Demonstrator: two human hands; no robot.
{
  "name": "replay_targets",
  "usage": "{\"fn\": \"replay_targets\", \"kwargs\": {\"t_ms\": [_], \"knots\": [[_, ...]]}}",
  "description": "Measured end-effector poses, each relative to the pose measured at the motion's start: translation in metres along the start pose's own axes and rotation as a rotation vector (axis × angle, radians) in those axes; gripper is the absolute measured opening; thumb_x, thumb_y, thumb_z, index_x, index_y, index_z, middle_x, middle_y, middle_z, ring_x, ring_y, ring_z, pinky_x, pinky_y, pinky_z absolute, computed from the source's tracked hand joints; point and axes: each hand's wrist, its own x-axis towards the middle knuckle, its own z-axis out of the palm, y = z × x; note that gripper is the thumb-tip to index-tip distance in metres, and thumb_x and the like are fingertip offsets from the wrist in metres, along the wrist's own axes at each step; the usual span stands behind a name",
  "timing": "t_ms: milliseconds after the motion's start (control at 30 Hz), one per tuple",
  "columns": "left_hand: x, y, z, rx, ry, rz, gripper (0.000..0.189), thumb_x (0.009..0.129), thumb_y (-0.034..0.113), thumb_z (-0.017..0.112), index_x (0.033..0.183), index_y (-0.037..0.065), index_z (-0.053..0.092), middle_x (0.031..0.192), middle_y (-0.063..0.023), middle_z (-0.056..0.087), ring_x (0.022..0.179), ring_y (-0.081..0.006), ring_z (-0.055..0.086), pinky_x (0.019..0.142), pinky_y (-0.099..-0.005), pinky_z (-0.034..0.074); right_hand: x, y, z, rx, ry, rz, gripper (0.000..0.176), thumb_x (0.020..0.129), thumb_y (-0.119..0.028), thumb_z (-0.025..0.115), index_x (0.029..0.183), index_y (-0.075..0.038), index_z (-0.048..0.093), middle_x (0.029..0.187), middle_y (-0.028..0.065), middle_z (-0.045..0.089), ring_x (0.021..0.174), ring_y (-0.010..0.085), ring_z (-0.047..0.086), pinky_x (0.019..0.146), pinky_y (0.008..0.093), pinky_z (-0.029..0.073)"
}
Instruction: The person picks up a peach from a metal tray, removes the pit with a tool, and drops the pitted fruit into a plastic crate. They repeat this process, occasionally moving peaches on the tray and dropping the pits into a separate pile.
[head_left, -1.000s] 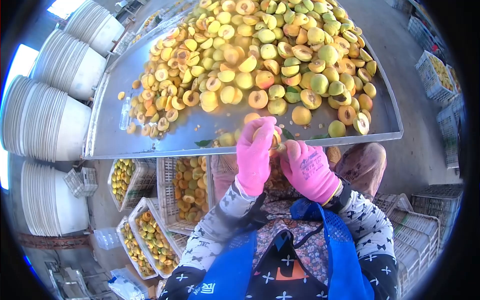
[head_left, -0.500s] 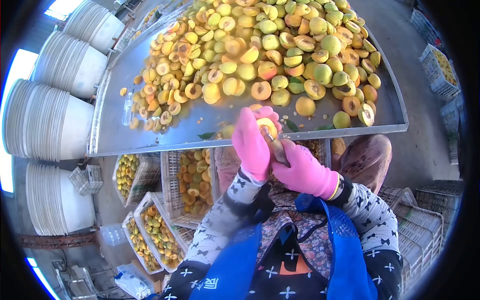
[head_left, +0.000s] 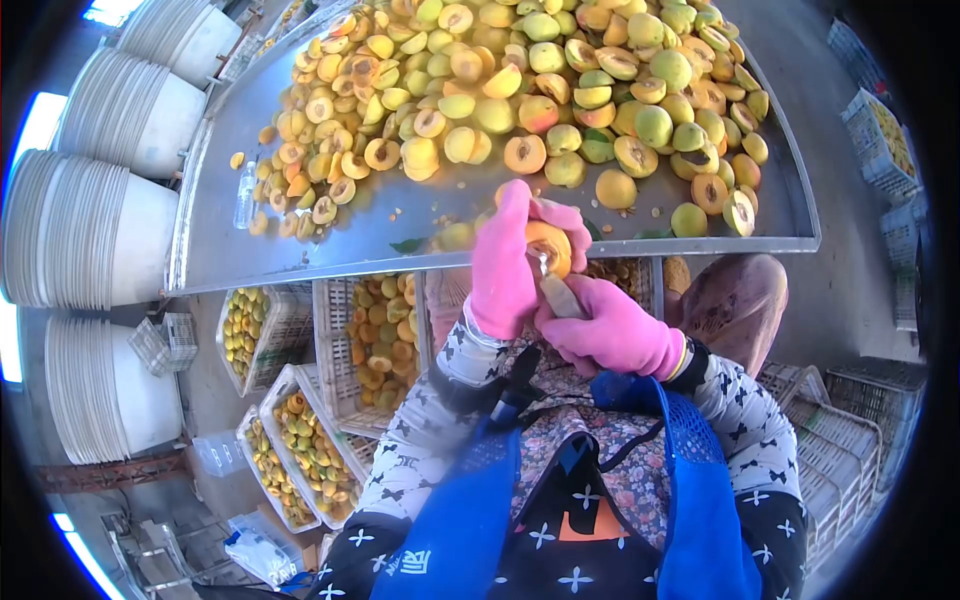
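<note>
Right hand (head_left: 625,335): your pink-gloved fingers are clamped round one tool (head_left: 565,298).
Left hand (head_left: 503,270): curled tightly round one cut fruit (head_left: 555,240), partly hiding it.
Fruit position: between your hands, by the tabletop's (head_left: 320,255) near rim, cut face toward you.
Tool direction: long axis slants from your right palm up and leftward; the metal tip meets the cut face.
In the way: the raised rim, just beyond your hands.
Tabletop count: one clear bottle (head_left: 244,195); the fruit pile (head_left: 495,115) is too crowded to count.
Lower left: four fruit-filled crates (head_left: 332,360).
Far left: four tub stacks (head_left: 85,230).
</note>
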Motion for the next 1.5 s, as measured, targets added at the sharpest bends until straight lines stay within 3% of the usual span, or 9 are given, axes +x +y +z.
{"fn": "replay_targets", "kwargs": {"t_ms": [333,533,633,833,933,1100,1233,1333,1500], "knots": [[-0.015,-0.016,-0.036,0.128,-0.030,0.089,0.052,0.106,0.041,0.037,0.091,-0.001,0.064,0.075,-0.0108,0.066,0.058,-0.0145,0.058,0.053,-0.0232,0.044,-0.013,0.010,-0.028,0.220,-0.327,0.067,0.013,0.086,-0.006,0.065,0.097,0.001,0.061,0.058,0.0016,0.054,0.046,0.0104,0.049,0.044,0.0235,0.036],[-0.098,0.043,-0.187,0.567,0.138,-0.409,0.025,0.097,0.024,0.061,0.107,0.003,0.070,0.091,-0.0018,0.071,0.081,-0.0099,0.064,0.072,-0.0265,0.052,-0.016,0.015,-0.042,-0.254,-0.063,0.341,0.018,0.087,-0.015,0.069,0.097,-0.004,0.061,0.073,-0.0018,0.057,0.055,0.0072,0.053,0.049,0.0220,0.042],[-0.095,0.032,-0.220,0.814,-0.178,-0.325,0.030,0.098,0.026,0.059,0.119,0.005,0.065,0.100,-0.0048,0.071,0.086,-0.0144,0.066,0.075,-0.0296,0.054,-0.011,0.015,-0.043,-0.237,-0.011,0.366,0.017,0.087,-0.015,0.069,0.096,-0.005,0.061,0.072,-0.0025,0.057,0.057,0.0066,0.053,0.052,0.0210,0.043],[-0.062,-0.023,-0.128,-0.406,0.078,-0.388,0.035,0.097,0.021,0.054,0.122,-0.002,0.059,0.103,-0.0154,0.067,0.092,-0.0245,0.066,0.079,-0.0340,0.056,-0.006,0.020,-0.040,-0.248,0.077,0.384,0.017,0.084,-0.014,0.069,0.096,-0.005,0.061,0.072,-0.0014,0.058,0.056,0.0064,0.052,0.052,0.0222,0.041],[-0.060,-0.058,-0.106,-0.514,-0.009,-0.331,0.039,0.090,0.014,0.059,0.126,-0.003,0.057,0.117,-0.0175,0.062,0.107,-0.0278,0.061,0.090,-0.0373,0.054,-0.010,0.022,-0.043,-0.250,0.109,0.394,0.019,0.084,-0.015,0.069,0.098,-0.005,0.061,0.073,-0.0014,0.058,0.057,0.0063,0.052,0.052,0.0218,0.041],[-0.073,-0.083,-0.094,0.734,-0.086,-0.140,0.050,0.084,0.015,0.069,0.132,0.008,0.057,0.117,-0.0135,0.063,0.107,-0.0269,0.061,0.094,-0.0362,0.050,-0.009,0.034,-0.050,-0.279,0.145,0.385,0.022,0.084,-0.018,0.070,0.099,-0.005,0.061,0.073,-0.0017,0.058,0.055,0.0061,0.053,0.050,0.0221,0.040],[-0.089,-0.055,-0.093,0.888,0.020,-0.303,0.048,0.092,0.029,0.066,0.134,0.006,0.055,0.116,-0.0158,0.063,0.107,-0.0274,0.062,0.092,-0.0358,0.050,0.002,0.043,-0.043,-0.344,0.141,0.390,0.018,0.085,-0.016,0.069,0.096,-0.005,0.061,0.070,-0.0008,0.059,0.053,0.0068,0.053,0.049,0.0228,0.041],[-0.107,-0.072,-0.133,-0.291,0.121,-0.389,0.047,0.093,0.017,0.060,0.136,0.002,0.051,0.116,-0.0136,0.063,0.109,-0.0221,0.061,0.093,-0.0331,0.050,0.005,0.042,-0.039,-0.373,0.147,0.417,0.016,0.084,-0.014,0.068,0.095,-0.004,0.061,0.070,-0.0004,0.058,0.054,0.0069,0.053,0.050,0.0224,0.041],[-0.120,-0.066,-0.140,-0.319,0.188,-0.392,0.049,0.092,0.010,0.059,0.139,0.001,0.048,0.113,-0.0101,0.063,0.097,-0.0194,0.063,0.089,-0.0308,0.051,0.011,0.041,-0.037,-0.364,0.158,0.394,0.015,0.085,-0.015,0.067,0.095,-0.005,0.061,0.072,-0.0007,0.058,0.054,0.0068,0.052,0.051,0.0226,0.042]]}}
